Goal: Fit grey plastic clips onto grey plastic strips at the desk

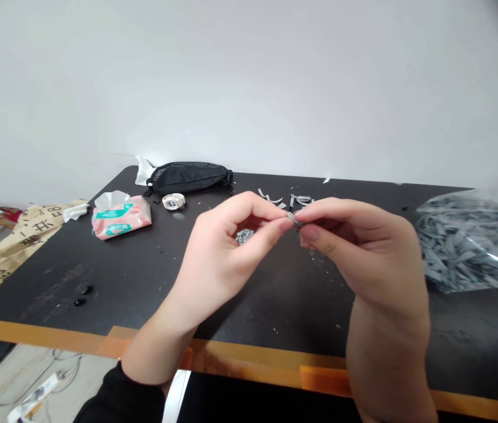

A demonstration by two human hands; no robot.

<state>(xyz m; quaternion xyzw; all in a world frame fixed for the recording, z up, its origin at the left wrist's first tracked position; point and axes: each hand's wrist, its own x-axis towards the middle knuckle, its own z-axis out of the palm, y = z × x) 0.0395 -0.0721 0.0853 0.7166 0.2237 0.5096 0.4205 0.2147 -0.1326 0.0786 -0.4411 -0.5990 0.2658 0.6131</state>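
Above the dark table, my left hand (226, 252) and my right hand (363, 247) meet fingertip to fingertip. Both pinch a small grey strip (293, 218) between thumb and forefinger; most of it is hidden by the fingers. Behind them, several loose grey strips (300, 200) lie on the table. A little pile of small grey pieces (244, 236) shows partly past my left hand. To the right of my right hand sits a clear plastic bag (473, 241) full of similar grey strips.
On the black table (143, 282), a pink tissue pack (121, 217), a white watch (173, 202) and a black mesh pouch (191, 177) stand to the left. Two small black bits (80, 302) lie near the front left. Orange tape (231, 358) runs along the front edge; a white wall rises behind.
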